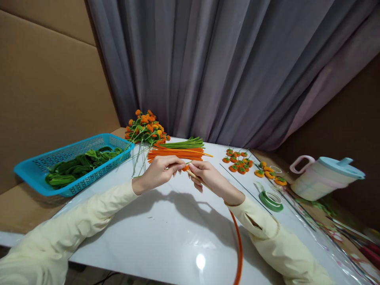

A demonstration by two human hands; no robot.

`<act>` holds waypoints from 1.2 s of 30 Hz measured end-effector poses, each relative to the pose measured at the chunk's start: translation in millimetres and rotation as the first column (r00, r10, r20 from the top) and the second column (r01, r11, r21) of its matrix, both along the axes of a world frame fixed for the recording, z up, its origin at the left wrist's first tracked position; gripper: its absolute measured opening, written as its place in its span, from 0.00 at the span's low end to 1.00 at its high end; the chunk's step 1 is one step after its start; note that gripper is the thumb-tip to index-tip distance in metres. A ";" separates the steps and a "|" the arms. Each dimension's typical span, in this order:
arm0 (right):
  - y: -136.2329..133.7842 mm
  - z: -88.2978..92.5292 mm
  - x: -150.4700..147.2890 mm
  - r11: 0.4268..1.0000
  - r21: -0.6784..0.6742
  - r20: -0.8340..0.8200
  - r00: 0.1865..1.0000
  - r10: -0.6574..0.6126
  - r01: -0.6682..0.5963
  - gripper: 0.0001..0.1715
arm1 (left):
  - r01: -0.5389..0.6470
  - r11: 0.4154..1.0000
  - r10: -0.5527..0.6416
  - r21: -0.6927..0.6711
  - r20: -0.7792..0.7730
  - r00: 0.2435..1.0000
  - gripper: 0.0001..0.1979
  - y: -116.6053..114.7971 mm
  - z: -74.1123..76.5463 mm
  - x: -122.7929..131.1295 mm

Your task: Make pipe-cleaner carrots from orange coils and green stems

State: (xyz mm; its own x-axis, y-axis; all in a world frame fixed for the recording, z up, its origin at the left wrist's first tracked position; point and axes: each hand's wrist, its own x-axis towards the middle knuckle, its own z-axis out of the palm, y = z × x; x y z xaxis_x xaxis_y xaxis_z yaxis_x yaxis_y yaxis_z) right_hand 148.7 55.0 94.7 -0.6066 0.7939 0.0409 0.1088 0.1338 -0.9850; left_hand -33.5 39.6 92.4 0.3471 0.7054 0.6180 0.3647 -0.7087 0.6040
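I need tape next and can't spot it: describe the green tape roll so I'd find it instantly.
Start at the pale lidded plastic jug on the white table's right side. Just left of its base, nearer the person, lies the flat green tape roll, beyond the right hand. Unlike the small orange pumpkin-like pieces behind it, it is a hollow ring.

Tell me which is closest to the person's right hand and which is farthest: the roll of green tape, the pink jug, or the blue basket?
From the right hand, seen by the head camera:
1. Green tape roll, on the table just to its right.
2. Pink jug, farther right, past the table's edge.
3. Blue basket, far across on the left side, holding green pieces.
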 end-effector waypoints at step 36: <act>-13.2 -8.4 -11.0 0.974 -0.039 -0.273 0.940 0.205 -0.224 0.17 | -0.118 0.901 0.153 0.417 -0.050 0.987 0.13 -4.9 -8.1 0.3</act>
